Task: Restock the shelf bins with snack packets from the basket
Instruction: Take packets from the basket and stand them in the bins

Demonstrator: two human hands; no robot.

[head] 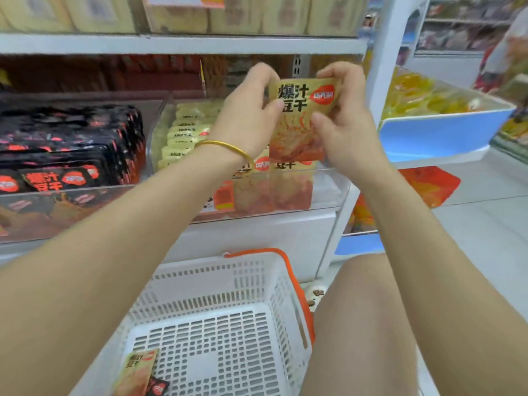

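A shop aisle is filling the view, with white shelves running across it and a clear shelf bin (328, 190) sitting toward the right end of the middle shelf (183, 44), already holding a row of yellow packets (183, 132) standing on edge. To its left, another bin (43, 212) is carrying black packets (68, 144) of the same brand.

Both hands are holding one yellow snack packet (300, 121) upright just above the front of the clear bin: the left hand (245, 115) is pinching its left edge with curled fingers, and the right hand (345, 124) is gripping the right edge, thumb pressing on the face.

Down on the floor, the white basket (257, 284) with the orange handle is looking almost emptied; a yellow packet (137, 372) and a black one (157, 388) are lying in its near left corner (possibly more below the frame edge).

So the restocking is seeming close to its end: the bins are looking well filled, the packet in hand is waiting to go in, and the last few in the basket are remaining.
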